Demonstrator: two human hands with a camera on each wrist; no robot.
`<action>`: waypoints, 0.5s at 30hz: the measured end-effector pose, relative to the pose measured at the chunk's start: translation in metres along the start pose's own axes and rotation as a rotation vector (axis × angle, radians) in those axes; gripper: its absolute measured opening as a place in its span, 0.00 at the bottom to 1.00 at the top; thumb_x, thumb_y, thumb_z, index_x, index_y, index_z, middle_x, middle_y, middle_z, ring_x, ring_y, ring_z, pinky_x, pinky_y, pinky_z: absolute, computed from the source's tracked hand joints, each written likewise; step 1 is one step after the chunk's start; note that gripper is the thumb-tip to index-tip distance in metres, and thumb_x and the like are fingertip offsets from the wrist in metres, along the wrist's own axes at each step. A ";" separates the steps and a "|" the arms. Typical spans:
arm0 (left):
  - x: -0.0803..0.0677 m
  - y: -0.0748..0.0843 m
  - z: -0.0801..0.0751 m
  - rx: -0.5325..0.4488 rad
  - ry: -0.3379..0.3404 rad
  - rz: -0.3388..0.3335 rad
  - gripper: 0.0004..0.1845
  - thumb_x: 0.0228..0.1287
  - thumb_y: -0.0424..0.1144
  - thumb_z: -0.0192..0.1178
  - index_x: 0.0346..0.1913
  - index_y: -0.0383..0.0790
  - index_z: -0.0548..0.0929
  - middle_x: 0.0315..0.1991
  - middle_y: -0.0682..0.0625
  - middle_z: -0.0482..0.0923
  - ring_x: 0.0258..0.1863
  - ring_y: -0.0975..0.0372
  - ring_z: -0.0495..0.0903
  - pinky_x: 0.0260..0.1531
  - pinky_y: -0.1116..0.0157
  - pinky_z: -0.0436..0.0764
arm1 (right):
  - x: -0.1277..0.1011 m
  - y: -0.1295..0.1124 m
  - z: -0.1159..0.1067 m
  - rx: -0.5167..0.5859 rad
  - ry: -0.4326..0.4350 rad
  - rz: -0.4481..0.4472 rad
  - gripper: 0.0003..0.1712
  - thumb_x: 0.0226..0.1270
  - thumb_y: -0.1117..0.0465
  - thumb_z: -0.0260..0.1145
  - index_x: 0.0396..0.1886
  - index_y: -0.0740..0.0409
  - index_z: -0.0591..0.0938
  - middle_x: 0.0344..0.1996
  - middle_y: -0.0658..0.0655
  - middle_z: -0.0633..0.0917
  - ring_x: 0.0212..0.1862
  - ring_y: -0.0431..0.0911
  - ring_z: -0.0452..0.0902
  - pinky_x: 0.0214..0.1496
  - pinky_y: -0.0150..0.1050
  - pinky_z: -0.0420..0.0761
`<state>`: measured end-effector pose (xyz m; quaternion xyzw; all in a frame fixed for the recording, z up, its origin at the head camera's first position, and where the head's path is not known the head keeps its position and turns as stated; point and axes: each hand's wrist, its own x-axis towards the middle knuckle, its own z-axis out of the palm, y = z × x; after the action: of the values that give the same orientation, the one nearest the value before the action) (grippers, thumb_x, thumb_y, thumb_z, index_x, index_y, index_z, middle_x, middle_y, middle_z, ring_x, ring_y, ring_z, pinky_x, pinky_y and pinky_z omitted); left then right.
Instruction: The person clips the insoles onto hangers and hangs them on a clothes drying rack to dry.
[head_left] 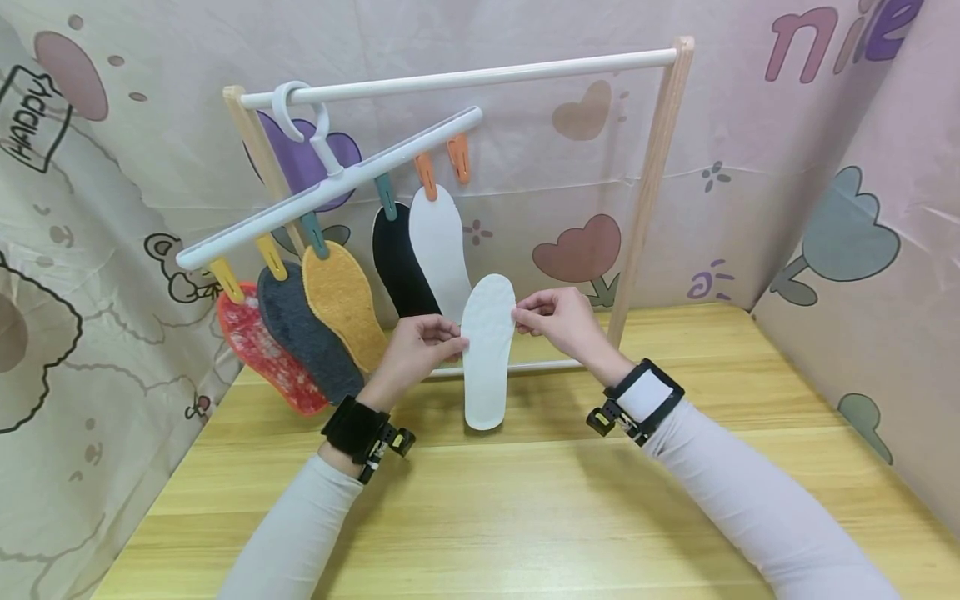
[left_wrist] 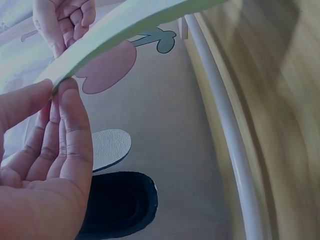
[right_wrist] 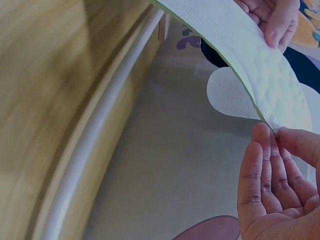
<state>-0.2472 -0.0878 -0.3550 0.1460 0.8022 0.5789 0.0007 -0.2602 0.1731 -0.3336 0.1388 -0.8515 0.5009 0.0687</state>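
Observation:
A pale, whitish-green insole [head_left: 487, 367] stands nearly upright in front of the rack, its wide end on top. My left hand [head_left: 418, 350] pinches its left edge between thumb and fingers. On the opposite edge, my right hand [head_left: 564, 323] pinches it the same way. In the right wrist view the insole [right_wrist: 250, 65] bows slightly and shows a dimpled face. Just behind it hang a white insole [head_left: 438, 242] and a black insole [head_left: 397, 250] from clips. An orange clip [head_left: 458, 158] at the hanger's right end holds nothing.
A white clip hanger [head_left: 397, 162] hangs tilted from the rack's top bar [head_left: 480, 79]. Red [head_left: 270, 354], dark grey [head_left: 303, 333] and yellow [head_left: 341, 304] insoles hang at its left. The rack's lower bar [head_left: 547, 365] runs just above the wooden table [head_left: 525, 517]. A printed cloth stands behind.

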 end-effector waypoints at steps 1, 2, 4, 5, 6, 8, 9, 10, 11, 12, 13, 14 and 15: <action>0.001 0.000 0.000 0.001 0.010 0.003 0.07 0.70 0.33 0.73 0.45 0.33 0.88 0.41 0.41 0.90 0.45 0.40 0.89 0.52 0.52 0.92 | 0.001 0.000 -0.001 -0.004 0.003 -0.003 0.12 0.74 0.58 0.74 0.45 0.64 0.91 0.36 0.63 0.94 0.33 0.39 0.91 0.41 0.36 0.91; 0.002 0.000 0.001 0.005 0.019 0.008 0.07 0.69 0.33 0.73 0.44 0.33 0.88 0.40 0.41 0.90 0.45 0.39 0.89 0.51 0.54 0.92 | 0.003 -0.001 -0.001 -0.005 0.005 -0.004 0.12 0.74 0.58 0.74 0.45 0.64 0.92 0.37 0.63 0.94 0.33 0.39 0.90 0.40 0.34 0.90; 0.003 0.001 0.001 0.004 0.033 0.012 0.07 0.69 0.33 0.74 0.44 0.33 0.88 0.40 0.41 0.90 0.45 0.39 0.88 0.47 0.59 0.93 | 0.005 -0.002 -0.002 -0.009 0.004 -0.011 0.13 0.75 0.58 0.74 0.45 0.65 0.91 0.38 0.65 0.94 0.32 0.37 0.89 0.39 0.30 0.88; 0.004 0.001 0.001 0.005 0.039 0.014 0.07 0.69 0.34 0.74 0.44 0.34 0.88 0.40 0.42 0.90 0.44 0.41 0.88 0.45 0.63 0.92 | 0.006 -0.002 -0.003 -0.012 0.003 -0.015 0.13 0.75 0.58 0.73 0.45 0.65 0.91 0.38 0.65 0.94 0.31 0.35 0.88 0.38 0.29 0.88; 0.005 0.002 0.001 0.003 0.043 0.018 0.07 0.69 0.33 0.74 0.44 0.34 0.88 0.40 0.41 0.90 0.44 0.41 0.89 0.44 0.64 0.92 | 0.008 -0.003 -0.004 -0.013 0.005 -0.019 0.13 0.75 0.58 0.73 0.46 0.65 0.91 0.38 0.65 0.94 0.31 0.35 0.88 0.38 0.29 0.87; 0.007 0.002 0.002 -0.002 0.049 0.029 0.07 0.70 0.33 0.73 0.44 0.33 0.88 0.40 0.41 0.90 0.43 0.44 0.90 0.43 0.66 0.92 | 0.010 -0.005 -0.005 -0.010 0.005 -0.023 0.13 0.75 0.58 0.73 0.46 0.66 0.91 0.39 0.66 0.94 0.32 0.37 0.89 0.38 0.28 0.87; 0.008 0.002 0.002 -0.008 0.050 0.036 0.07 0.70 0.33 0.73 0.44 0.33 0.88 0.40 0.40 0.90 0.42 0.45 0.90 0.45 0.63 0.92 | 0.011 -0.007 -0.005 -0.011 0.006 -0.024 0.13 0.75 0.58 0.73 0.46 0.66 0.91 0.38 0.66 0.94 0.33 0.42 0.91 0.38 0.28 0.87; 0.009 0.002 0.002 -0.010 0.052 0.043 0.07 0.70 0.33 0.73 0.45 0.32 0.88 0.40 0.40 0.89 0.41 0.49 0.91 0.45 0.62 0.93 | 0.012 -0.008 -0.006 -0.015 0.008 -0.026 0.13 0.75 0.58 0.73 0.46 0.66 0.91 0.38 0.65 0.94 0.33 0.42 0.91 0.37 0.27 0.86; 0.010 0.003 0.002 -0.016 0.056 0.049 0.07 0.70 0.33 0.72 0.45 0.32 0.88 0.40 0.40 0.89 0.41 0.47 0.91 0.45 0.62 0.93 | 0.013 -0.010 -0.007 -0.022 0.012 -0.025 0.13 0.74 0.58 0.74 0.46 0.65 0.92 0.38 0.65 0.94 0.33 0.42 0.91 0.37 0.27 0.86; 0.011 0.003 0.002 -0.024 0.060 0.055 0.07 0.70 0.32 0.72 0.45 0.31 0.88 0.40 0.40 0.89 0.42 0.45 0.91 0.45 0.62 0.93 | 0.015 -0.011 -0.007 -0.035 0.015 -0.024 0.13 0.74 0.57 0.74 0.47 0.64 0.92 0.38 0.64 0.94 0.33 0.42 0.91 0.36 0.27 0.85; 0.012 0.004 0.002 -0.031 0.064 0.061 0.07 0.71 0.32 0.72 0.45 0.31 0.88 0.40 0.40 0.89 0.42 0.45 0.91 0.45 0.62 0.93 | 0.017 -0.012 -0.008 -0.047 0.019 -0.026 0.13 0.74 0.56 0.74 0.47 0.63 0.92 0.39 0.64 0.94 0.34 0.42 0.91 0.36 0.27 0.84; 0.013 0.004 0.002 -0.036 0.070 0.066 0.07 0.71 0.32 0.72 0.45 0.31 0.88 0.39 0.40 0.89 0.43 0.43 0.91 0.45 0.62 0.93 | 0.018 -0.013 -0.009 -0.059 0.023 -0.028 0.14 0.74 0.56 0.74 0.47 0.62 0.92 0.39 0.63 0.94 0.34 0.43 0.92 0.36 0.27 0.83; 0.014 0.005 0.002 -0.044 0.077 0.071 0.07 0.70 0.32 0.72 0.45 0.31 0.88 0.39 0.40 0.88 0.43 0.42 0.90 0.44 0.62 0.93 | 0.020 -0.014 -0.010 -0.074 0.028 -0.032 0.14 0.74 0.55 0.74 0.47 0.61 0.92 0.39 0.63 0.94 0.33 0.41 0.91 0.35 0.27 0.82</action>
<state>-0.2590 -0.0809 -0.3486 0.1522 0.7831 0.6011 -0.0475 -0.2755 0.1714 -0.3119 0.1429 -0.8662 0.4696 0.0936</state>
